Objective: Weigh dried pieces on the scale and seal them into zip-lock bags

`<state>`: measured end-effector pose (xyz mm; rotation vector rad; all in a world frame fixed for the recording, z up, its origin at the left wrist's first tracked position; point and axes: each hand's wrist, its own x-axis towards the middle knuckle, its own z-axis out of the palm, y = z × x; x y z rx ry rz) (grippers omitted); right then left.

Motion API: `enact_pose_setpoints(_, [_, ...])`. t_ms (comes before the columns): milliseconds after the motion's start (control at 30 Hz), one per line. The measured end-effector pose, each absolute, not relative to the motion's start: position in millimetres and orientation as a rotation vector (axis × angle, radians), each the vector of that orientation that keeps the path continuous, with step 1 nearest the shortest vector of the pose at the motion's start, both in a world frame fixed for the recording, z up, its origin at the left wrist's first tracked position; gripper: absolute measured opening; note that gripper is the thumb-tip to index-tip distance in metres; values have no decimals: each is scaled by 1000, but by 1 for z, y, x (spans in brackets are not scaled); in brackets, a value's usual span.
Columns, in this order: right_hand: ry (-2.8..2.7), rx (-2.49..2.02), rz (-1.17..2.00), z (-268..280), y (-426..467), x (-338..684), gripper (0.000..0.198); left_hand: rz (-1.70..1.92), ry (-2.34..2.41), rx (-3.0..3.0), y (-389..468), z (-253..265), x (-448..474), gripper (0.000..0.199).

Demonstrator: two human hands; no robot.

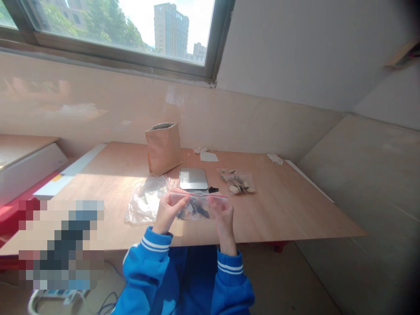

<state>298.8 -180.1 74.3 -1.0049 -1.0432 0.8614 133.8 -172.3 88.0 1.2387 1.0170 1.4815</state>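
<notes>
Two hands, left hand and right hand, both pinched tight on a red-striped zip bag's top | bag's right before the silver scale | seal's hard to see, any gap could spill those dark pieces imo

left hand partly hides the zip bag.

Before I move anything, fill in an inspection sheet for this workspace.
Surface: brown tabletop, partly sunlit.
Job's things: zip bag of dark pieces, held up; silver-topped scale; two filled bags right of it; brown paper bag, upright, open.
Clutter: clear plastic bag, white scraps, dark piece near the scale.
Hands: left hand and right hand grip the zip bag.
Cables: cords and power strip, lower left, below tabletop.
Surroundings: window and wall behind.
</notes>
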Motion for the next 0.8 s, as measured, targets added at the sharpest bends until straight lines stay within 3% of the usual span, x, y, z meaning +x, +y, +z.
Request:
enact_pose_setpoints(333, [-1036,-1061,771,74,-180,295,20,1615,1174,1320,-177,93,137,20])
enact_pose_setpoints(667, [-1101,-1000,969,70,-178,297,19,1451,1050,1403,-173,93,141,20])
enact_pose_setpoints(800, [-1086,-1089,886,72,-180,293,22,1473,1135,1420,-176,93,141,19])
